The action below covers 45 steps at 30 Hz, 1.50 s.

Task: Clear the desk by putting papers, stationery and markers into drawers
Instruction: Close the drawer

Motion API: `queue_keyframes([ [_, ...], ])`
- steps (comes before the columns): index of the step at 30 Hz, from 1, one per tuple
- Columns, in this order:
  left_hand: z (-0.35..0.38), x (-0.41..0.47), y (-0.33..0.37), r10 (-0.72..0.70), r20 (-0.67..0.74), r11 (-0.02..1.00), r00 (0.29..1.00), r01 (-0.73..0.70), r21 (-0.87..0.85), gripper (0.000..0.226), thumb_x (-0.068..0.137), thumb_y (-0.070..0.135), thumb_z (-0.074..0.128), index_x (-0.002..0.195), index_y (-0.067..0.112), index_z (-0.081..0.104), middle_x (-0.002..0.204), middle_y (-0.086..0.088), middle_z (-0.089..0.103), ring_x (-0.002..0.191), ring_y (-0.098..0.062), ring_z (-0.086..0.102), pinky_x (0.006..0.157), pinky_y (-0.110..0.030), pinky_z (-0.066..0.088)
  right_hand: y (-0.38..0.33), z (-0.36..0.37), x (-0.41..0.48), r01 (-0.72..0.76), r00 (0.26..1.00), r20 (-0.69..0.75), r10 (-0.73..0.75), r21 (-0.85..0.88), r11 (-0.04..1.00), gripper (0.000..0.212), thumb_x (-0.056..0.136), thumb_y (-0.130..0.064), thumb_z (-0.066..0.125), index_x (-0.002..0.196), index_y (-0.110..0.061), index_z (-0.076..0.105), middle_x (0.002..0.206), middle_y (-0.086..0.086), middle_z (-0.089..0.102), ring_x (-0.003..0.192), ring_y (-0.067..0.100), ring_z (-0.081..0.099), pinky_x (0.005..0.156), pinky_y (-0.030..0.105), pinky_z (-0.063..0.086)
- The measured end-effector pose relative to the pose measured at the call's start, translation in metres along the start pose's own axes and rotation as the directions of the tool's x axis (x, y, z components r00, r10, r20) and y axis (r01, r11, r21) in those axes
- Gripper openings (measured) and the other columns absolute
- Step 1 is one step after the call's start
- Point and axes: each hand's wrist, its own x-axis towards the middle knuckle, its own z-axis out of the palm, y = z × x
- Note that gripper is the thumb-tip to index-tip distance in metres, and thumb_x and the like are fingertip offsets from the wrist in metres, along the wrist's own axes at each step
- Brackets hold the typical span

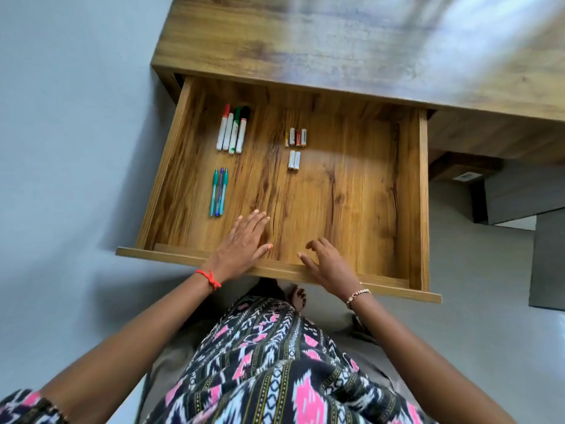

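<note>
Six small batteries (296, 137), four beyond two; grey floor (61, 179); grey panels (519, 194) at right; pink-and-black patterned garment (275, 362) at bottom.

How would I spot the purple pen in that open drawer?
Start at the open wooden drawer, left half. Nearer the person than the four markers, three pens lie side by side. The purple pen is the middle one, between two teal pens.

text: none legible | markers (233, 130), batteries (296, 137): labels blurred
</note>
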Motion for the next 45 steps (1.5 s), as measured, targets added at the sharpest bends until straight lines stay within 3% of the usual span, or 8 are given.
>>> queue_keyframes([
  [2,0.006,-0.012,0.005,0.02,0.004,1.0,1.0,-0.02,-0.022,0.076,0.088,0.058,0.016,0.148,0.011,0.015,0.157,-0.004,0.014,0.146,-0.015,0.003,0.116,-0.034,-0.005,0.0,0.006,-0.015,0.054,0.998,0.018,-0.053,-0.031,0.998,0.051,0.093,-0.05,0.04,0.123,-0.01,0.048,0.118,0.005,0.055,0.102,0.018,0.057,0.087,0.032,0.048],
  [6,0.024,-0.028,0.008,0.1,-0.002,0.992,0.995,-0.1,0.075,0.092,0.081,0.069,-0.007,0.147,0.01,0.019,0.155,-0.006,0.021,0.145,-0.017,0.012,0.115,-0.035,-0.001,0.004,0.015,-0.031,0.216,0.976,0.067,-0.205,-0.28,0.935,0.064,0.088,-0.061,0.028,0.126,-0.012,0.045,0.118,0.003,0.056,0.105,0.018,0.055,0.091,0.03,0.041],
  [9,0.032,-0.034,0.007,0.119,0.021,0.972,0.993,-0.12,0.204,0.081,0.092,0.062,-0.002,0.14,0.01,0.037,0.146,-0.006,0.04,0.14,-0.02,0.03,0.115,-0.046,0.011,0.009,0.02,-0.028,0.236,0.971,0.053,-0.232,-0.358,0.903,0.05,0.094,-0.051,0.035,0.123,-0.013,0.047,0.118,0.004,0.055,0.106,0.019,0.054,0.092,0.03,0.04],
  [11,0.035,-0.034,0.005,0.111,0.023,0.964,0.994,-0.113,0.242,0.072,0.095,0.057,0.004,0.135,0.012,0.043,0.141,-0.005,0.047,0.138,-0.018,0.029,0.115,-0.051,0.014,0.01,0.021,-0.025,0.255,0.966,0.064,-0.251,-0.413,0.874,0.046,0.095,-0.049,0.035,0.12,-0.013,0.047,0.118,0.004,0.055,0.105,0.02,0.054,0.091,0.031,0.039],
  [25,0.028,-0.016,0.005,0.129,-0.009,0.958,0.992,-0.122,0.261,0.07,0.091,0.064,0.008,0.138,0.019,0.034,0.145,-0.006,0.041,0.14,-0.021,0.018,0.107,-0.061,0.028,0.016,0.015,-0.009,0.282,0.945,-0.007,-0.326,-0.486,0.827,0.053,0.09,-0.051,0.029,0.11,-0.009,0.054,0.119,0.011,0.06,0.118,0.028,0.056,0.092,0.042,0.05],
  [31,0.017,0.013,-0.005,0.18,-0.034,0.95,0.983,-0.165,0.265,0.075,0.089,0.069,0.009,0.143,0.02,0.027,0.15,-0.005,0.032,0.142,-0.02,0.013,0.113,-0.056,0.016,0.022,0.001,0.018,0.255,0.955,-0.012,-0.296,-0.472,0.844,0.063,0.089,-0.054,0.031,0.123,-0.005,0.05,0.13,0.014,0.055,0.128,0.028,0.048,0.102,0.043,0.041],
  [40,-0.008,0.077,-0.022,0.205,-0.091,0.946,0.975,-0.173,0.274,0.074,0.09,0.066,0.007,0.146,0.018,0.021,0.152,-0.004,0.031,0.141,-0.018,0.015,0.109,-0.056,0.023,0.028,-0.032,0.076,0.21,0.95,-0.063,-0.307,-0.598,0.774,0.071,0.09,-0.053,0.03,0.138,-0.001,0.038,0.146,0.015,0.038,0.139,0.026,0.031,0.113,0.05,0.022],
  [45,-0.023,0.119,-0.033,0.255,-0.178,0.938,0.95,-0.199,0.283,0.073,0.091,0.065,0.013,0.146,0.018,0.023,0.152,-0.005,0.029,0.141,-0.018,0.015,0.114,-0.052,0.017,0.032,-0.056,0.114,0.214,0.937,-0.094,-0.337,-0.609,0.763,0.07,0.091,-0.052,0.031,0.14,-0.003,0.033,0.149,0.014,0.033,0.141,0.025,0.025,0.112,0.047,0.015],
])
